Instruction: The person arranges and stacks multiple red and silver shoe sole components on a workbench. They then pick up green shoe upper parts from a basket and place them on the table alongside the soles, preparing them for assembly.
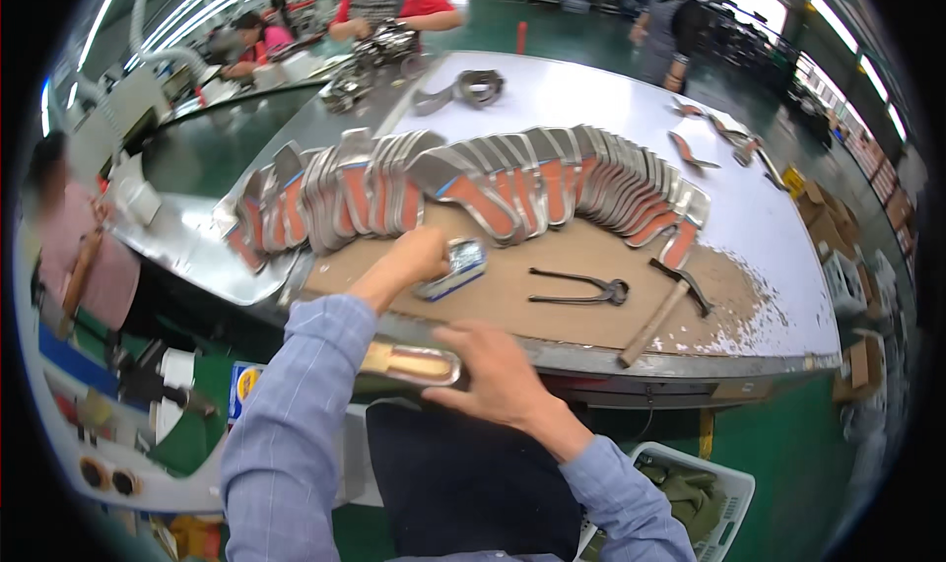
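Observation:
My left hand (422,255) reaches over the board with its fingers closed at the left side of a small blue-and-white box (461,268). The box holds shiny silvery bits, and what the fingertips pinch is hidden. Close to the table's front edge, my right hand (498,373) grips the rounded end of a shoe last (422,363) between thumb and fingers. The last has a tan sole face with a greyish rim; its other end is behind my left forearm.
A long curved row of shoe lasts (517,202) with orange-red sole faces stands behind the board. Pincers (591,288) and a wooden-handled hammer (658,321) lie to the right. Strap coils (479,87) sit farther back. A white basket (734,493) holds green material. Other people work beyond.

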The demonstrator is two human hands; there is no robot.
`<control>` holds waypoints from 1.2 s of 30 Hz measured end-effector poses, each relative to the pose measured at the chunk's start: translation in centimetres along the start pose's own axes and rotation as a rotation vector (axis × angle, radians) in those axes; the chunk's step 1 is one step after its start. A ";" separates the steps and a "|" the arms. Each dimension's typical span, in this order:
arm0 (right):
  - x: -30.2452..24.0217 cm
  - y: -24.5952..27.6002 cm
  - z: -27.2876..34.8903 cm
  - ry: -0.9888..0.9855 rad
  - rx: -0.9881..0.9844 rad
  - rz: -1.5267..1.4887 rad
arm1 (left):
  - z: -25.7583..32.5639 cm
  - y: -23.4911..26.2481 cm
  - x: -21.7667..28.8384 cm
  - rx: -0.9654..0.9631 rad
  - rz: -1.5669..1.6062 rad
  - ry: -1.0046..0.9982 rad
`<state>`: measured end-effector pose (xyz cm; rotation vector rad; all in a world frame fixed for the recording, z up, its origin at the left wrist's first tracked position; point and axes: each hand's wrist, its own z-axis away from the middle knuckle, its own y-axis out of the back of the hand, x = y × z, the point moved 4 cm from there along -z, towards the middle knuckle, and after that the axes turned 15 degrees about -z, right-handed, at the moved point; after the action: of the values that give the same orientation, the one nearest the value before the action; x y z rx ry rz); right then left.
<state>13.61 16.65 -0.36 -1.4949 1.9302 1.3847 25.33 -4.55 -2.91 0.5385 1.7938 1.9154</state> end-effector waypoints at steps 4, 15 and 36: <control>6.7 13.9 7.1 -0.507 0.521 0.615 | -0.2 -1.7 -0.3 0.083 -0.003 -0.007; 8.2 21.9 17.4 -0.677 0.921 -0.459 | 0.8 -0.4 -1.0 0.313 0.321 -0.020; 0.1 10.0 18.0 -0.606 0.719 -0.408 | 17.3 2.5 5.0 0.211 0.589 0.039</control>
<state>-0.31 31.35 -4.04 -0.9021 1.3981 0.7139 30.97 12.34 0.71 1.2243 2.0317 2.1096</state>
